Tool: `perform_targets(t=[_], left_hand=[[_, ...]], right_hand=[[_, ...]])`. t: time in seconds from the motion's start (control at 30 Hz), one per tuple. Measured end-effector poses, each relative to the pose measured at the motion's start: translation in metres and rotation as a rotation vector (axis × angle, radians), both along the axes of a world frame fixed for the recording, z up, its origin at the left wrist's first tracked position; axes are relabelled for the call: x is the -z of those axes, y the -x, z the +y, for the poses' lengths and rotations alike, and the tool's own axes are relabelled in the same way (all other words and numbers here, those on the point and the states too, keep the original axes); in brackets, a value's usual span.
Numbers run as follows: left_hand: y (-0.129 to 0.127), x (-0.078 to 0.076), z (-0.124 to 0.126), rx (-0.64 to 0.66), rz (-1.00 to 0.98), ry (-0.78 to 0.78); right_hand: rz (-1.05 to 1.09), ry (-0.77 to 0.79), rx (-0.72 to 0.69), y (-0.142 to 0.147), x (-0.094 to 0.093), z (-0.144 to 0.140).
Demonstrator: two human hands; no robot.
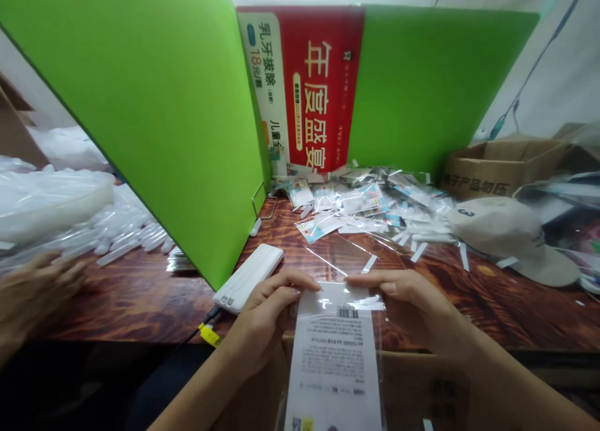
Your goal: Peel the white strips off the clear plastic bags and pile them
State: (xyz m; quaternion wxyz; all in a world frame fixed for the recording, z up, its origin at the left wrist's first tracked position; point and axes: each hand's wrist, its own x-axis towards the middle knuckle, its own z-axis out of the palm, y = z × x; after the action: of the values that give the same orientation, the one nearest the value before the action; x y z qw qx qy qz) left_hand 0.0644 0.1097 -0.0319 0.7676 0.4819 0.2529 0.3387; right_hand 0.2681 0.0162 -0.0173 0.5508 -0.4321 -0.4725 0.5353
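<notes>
My left hand (pixel 265 312) and my right hand (pixel 412 309) hold the top edge of a clear plastic sleeve with a white printed card (pixel 334 362) inside, barcode near the top. The thumbs and forefingers of both hands pinch the sleeve's folded flap above the table's front edge. The sleeve hangs down toward me.
A pile of packed sleeves and white strips (pixel 370 209) lies further back on the wooden table (pixel 492 306). A white power bank (pixel 248 278) lies left of my hands, by a green divider (pixel 154 118). At right lie a beige cap (pixel 510 234) and cardboard box (pixel 501 165). Another person's hand (pixel 35 290) is at left.
</notes>
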Motion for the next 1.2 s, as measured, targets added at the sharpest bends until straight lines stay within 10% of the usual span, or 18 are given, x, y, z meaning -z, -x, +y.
perform_targets(t=[0.23, 0.4, 0.67, 0.83, 1.07, 1.2], left_hand=[[-0.002, 0.006, 0.003, -0.029, 0.04, -0.085], [-0.005, 0.005, 0.005, -0.001, -0.058, 0.052], [-0.003, 0.014, -0.003, 0.315, 0.065, -0.136], [0.0, 0.016, -0.011, 0.519, 0.26, -0.371], [0.0, 0.019, -0.011, 0.57, 0.179, -0.415], [0.0, 0.017, -0.001, 0.343, 0.085, -0.288]], right_hand=[[-0.261, 0.01, 0.037, -0.001, 0.006, 0.003], [-0.067, 0.044, 0.07, -0.001, -0.005, -0.002], [-0.497, -0.097, 0.314, -0.002, 0.008, 0.002], [-0.734, -0.101, 0.172, 0.009, 0.013, 0.007], [-0.407, -0.045, -0.001, 0.003, 0.0, 0.003], [-0.073, -0.111, 0.205, -0.031, -0.026, -0.022]])
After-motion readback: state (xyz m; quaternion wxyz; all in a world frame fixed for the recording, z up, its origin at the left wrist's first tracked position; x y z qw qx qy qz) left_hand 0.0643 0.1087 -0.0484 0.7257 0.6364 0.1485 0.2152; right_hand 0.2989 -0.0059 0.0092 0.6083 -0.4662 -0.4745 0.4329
